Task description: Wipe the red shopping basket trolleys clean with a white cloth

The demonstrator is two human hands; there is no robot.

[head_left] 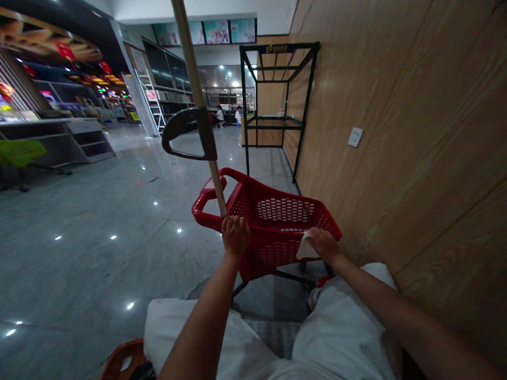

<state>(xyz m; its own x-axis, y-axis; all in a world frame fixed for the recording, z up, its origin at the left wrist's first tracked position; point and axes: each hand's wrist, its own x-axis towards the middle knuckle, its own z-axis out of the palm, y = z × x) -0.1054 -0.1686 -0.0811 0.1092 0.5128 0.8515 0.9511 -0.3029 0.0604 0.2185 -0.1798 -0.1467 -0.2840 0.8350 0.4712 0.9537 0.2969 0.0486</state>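
A small red plastic shopping cart with perforated sides stands just ahead of my knees. My left hand is closed over its near rim, right by the foot of a tall tan pole that rises past the top of the view. Whether those fingers also touch the pole, I cannot tell. A dark grey loop handle is fixed partway up the pole. My right hand grips a whitish cloth against the cart's near side, toward the right end.
Close on the right runs a wood-panelled wall with a socket. A dark metal rack stands behind the cart. At the left are a counter and a green cart. An orange basket sits beside my left leg.
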